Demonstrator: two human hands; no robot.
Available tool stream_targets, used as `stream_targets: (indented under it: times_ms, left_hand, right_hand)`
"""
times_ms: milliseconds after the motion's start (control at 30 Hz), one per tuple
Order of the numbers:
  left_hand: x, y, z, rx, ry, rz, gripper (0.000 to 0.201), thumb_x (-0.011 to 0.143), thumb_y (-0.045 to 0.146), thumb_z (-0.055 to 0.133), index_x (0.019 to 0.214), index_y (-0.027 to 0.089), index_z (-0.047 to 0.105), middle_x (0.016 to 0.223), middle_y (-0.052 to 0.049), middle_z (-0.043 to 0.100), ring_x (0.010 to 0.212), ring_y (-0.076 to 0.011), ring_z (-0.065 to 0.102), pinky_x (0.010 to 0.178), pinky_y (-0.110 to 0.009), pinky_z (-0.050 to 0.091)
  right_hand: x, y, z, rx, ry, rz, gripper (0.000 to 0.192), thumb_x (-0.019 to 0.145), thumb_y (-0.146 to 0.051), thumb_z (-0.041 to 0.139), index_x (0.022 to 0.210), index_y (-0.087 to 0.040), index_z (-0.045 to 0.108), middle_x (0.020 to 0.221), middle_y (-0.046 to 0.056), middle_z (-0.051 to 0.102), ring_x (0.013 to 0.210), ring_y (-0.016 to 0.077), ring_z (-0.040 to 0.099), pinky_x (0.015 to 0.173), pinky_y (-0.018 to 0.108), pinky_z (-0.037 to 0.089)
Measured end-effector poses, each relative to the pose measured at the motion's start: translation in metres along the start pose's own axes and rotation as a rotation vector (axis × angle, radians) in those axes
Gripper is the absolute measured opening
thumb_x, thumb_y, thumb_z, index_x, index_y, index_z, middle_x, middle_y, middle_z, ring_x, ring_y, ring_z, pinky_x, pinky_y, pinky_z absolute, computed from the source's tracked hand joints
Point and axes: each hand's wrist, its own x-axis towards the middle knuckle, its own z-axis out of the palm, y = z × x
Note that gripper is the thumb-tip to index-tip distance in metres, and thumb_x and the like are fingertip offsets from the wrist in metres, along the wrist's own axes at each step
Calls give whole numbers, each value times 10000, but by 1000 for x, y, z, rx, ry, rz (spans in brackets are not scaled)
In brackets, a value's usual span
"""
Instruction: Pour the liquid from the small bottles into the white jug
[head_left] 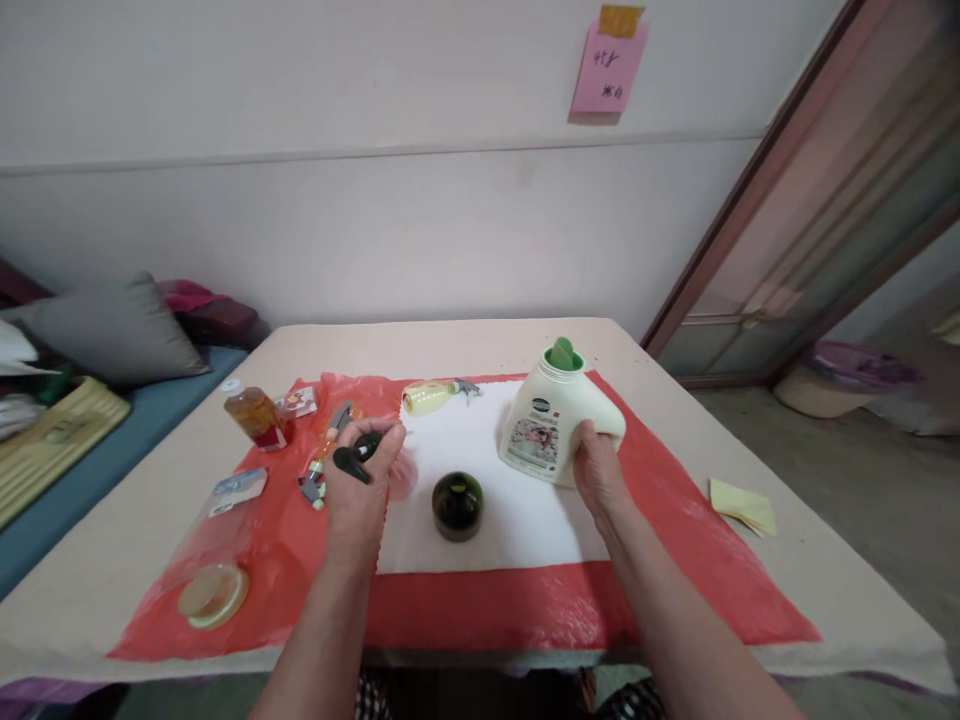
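Note:
My right hand is wrapped round the handle of a cream detergent jug, its open neck showing a green pour spout. The jug is on or just above a white sheet, tilted slightly. In my left hand, the fingers close on a black pump head with a curved nozzle; its lower end is hidden. Between the hands, nearer me, a round dark green container sits on the white sheet. Behind it lies a pale yellow bottle with a grey trigger spray head.
Red plastic lies under the sheet. To the left are an amber bottle, another grey spray head, a clear bag and a round lid. Yellow notes lie at right; a wall stands behind the table.

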Motion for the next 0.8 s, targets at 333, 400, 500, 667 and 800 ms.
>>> stream_targets:
  times_ms: [333, 400, 500, 667, 800]
  left_hand:
    - [-12, -7, 19, -90, -275, -133, 459, 683, 182, 714, 1071, 226, 472, 1035, -49, 716, 917, -178, 685, 854, -349, 508]
    - [-14, 0, 17, -62, -258, -139, 456, 704, 253, 733, 1074, 225, 467, 929, -38, 729, 844, -185, 697, 807, -357, 528]
    - [-17, 11, 12, -24, -206, -125, 464, 705, 331, 745, 1072, 216, 484, 792, -15, 713, 730, -199, 705, 706, -350, 553]
    - [-17, 5, 18, 59, -310, -175, 434, 707, 313, 714, 1067, 211, 492, 747, -4, 705, 661, -186, 689, 660, -314, 528]
    - [-17, -20, 32, 278, -387, -141, 355, 719, 312, 677, 1024, 230, 514, 780, 13, 688, 664, -170, 644, 656, -298, 475]
  right_hand:
    - [-40, -33, -3, -207, 29, 138, 398, 750, -485, 714, 1094, -290, 659, 1263, -1, 640, 1218, 213, 521, 1012, 382, 368]
    - [-45, -39, -3, -217, 15, 157, 379, 754, -473, 708, 1090, -305, 652, 1263, -12, 632, 1195, 207, 527, 975, 373, 374]
    - [-43, -43, -4, -217, 24, 174, 340, 740, -445, 707, 1036, -288, 649, 1224, -12, 634, 1128, 193, 545, 921, 348, 385]
    - [-40, -41, -2, -222, 67, 181, 313, 704, -417, 715, 966, -268, 630, 1118, -22, 637, 1029, 173, 553, 837, 315, 392]
    - [-46, -38, 2, -258, 179, 167, 278, 659, -370, 722, 873, -247, 594, 947, -41, 604, 885, 151, 541, 757, 299, 373]
